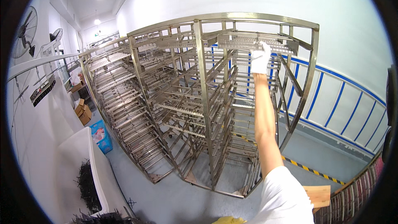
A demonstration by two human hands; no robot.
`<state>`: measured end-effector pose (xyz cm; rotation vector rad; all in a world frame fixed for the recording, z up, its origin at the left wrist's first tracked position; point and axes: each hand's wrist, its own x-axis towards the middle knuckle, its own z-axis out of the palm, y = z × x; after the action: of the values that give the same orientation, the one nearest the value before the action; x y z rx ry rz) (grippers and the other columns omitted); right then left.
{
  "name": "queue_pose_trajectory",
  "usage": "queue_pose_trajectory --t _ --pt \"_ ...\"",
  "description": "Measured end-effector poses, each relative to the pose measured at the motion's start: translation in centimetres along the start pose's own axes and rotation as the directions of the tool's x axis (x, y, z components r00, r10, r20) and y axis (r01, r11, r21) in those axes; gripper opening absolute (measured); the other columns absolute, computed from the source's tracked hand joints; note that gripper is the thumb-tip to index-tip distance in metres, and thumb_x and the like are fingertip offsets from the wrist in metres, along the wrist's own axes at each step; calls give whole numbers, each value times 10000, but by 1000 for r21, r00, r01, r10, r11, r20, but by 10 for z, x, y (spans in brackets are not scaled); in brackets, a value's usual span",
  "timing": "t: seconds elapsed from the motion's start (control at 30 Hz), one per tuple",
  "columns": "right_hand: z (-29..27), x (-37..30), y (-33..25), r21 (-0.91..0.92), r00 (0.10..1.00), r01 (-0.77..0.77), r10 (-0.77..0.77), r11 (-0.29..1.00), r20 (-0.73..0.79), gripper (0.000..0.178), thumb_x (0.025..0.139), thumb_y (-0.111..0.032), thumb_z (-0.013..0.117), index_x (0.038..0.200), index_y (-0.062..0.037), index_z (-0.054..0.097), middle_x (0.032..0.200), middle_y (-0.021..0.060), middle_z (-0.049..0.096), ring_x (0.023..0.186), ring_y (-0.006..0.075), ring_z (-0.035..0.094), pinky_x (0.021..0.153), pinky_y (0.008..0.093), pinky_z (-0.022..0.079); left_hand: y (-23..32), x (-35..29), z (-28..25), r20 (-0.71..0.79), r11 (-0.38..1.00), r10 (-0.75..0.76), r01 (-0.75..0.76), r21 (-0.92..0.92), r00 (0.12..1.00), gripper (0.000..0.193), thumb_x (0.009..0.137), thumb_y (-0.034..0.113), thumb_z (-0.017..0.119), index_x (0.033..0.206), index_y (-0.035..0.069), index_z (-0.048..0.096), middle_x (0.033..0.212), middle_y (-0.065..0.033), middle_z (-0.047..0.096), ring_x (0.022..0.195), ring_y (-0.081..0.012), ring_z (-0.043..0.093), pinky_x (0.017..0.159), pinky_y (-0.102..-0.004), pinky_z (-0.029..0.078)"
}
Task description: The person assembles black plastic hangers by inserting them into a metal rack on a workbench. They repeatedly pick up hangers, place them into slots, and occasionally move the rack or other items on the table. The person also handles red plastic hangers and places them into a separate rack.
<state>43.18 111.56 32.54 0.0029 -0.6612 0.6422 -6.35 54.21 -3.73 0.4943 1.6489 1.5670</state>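
Note:
My right hand (260, 59), in a white glove, reaches out at the end of a straight arm to the top level of a tall metal rack frame (202, 79). Its fingers are bent at the front edge of a toothed metal rack (240, 41) lying on that level, and seem to grip it. The glove partly hides the point of contact. More toothed metal racks (124, 99) fill the lower levels and the bays to the left. My left hand is out of view.
At lower left, a white tub (97, 174) holds black thin pieces (88, 186). Behind it are a blue crate (105, 143) and cardboard boxes (83, 113). A blue-and-white railing (319, 95) runs behind the frame. A wooden board (318, 196) lies at lower right.

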Motion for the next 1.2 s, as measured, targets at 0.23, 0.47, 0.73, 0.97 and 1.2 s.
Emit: queue_pose_trajectory --t 0.23,0.47,0.73,0.97,1.2 --pt "9 8 -2 173 985 84 -107 981 132 264 859 -169 601 1116 -109 588 1025 18 627 973 175 588 863 424 489 -22 46 1 279 964 160 -211 164 947 230 998 66 528 1195 -34 593 1127 -97 616 995 -177 599 934 -312 498" --pt "76 -117 -21 215 955 209 -247 954 167 425 857 -131 588 1266 -88 484 851 -16 515 878 137 531 1025 441 434 15 13 18 270 925 71 -164 342 960 251 993 87 521 1204 -21 605 1116 -90 651 1032 -185 617 924 -319 499" --pt "122 -361 -96 531 909 122 -309 838 279 498 842 -136 605 1293 -67 406 945 56 544 890 186 557 1070 430 384 4 -39 -6 161 830 138 -203 519 977 264 973 164 548 1175 25 648 1085 -96 693 1008 -179 648 917 -322 495" --pt "166 -475 -103 108 718 -587 454 802 527 905 778 -87 709 1495 -83 157 1335 93 407 1216 200 437 1107 396 352 0 -121 -71 -193 952 83 -20 305 978 244 970 129 549 1156 1 641 1060 -94 673 978 -187 617 910 -305 476" --pt "201 -643 -148 -530 -227 -512 489 676 842 1167 676 -254 829 1564 -26 107 1468 146 389 1305 256 446 1105 394 362 -26 -202 -134 -507 961 259 -168 220 822 299 963 135 544 1205 -23 622 1161 -166 647 1071 -231 625 943 -328 481"
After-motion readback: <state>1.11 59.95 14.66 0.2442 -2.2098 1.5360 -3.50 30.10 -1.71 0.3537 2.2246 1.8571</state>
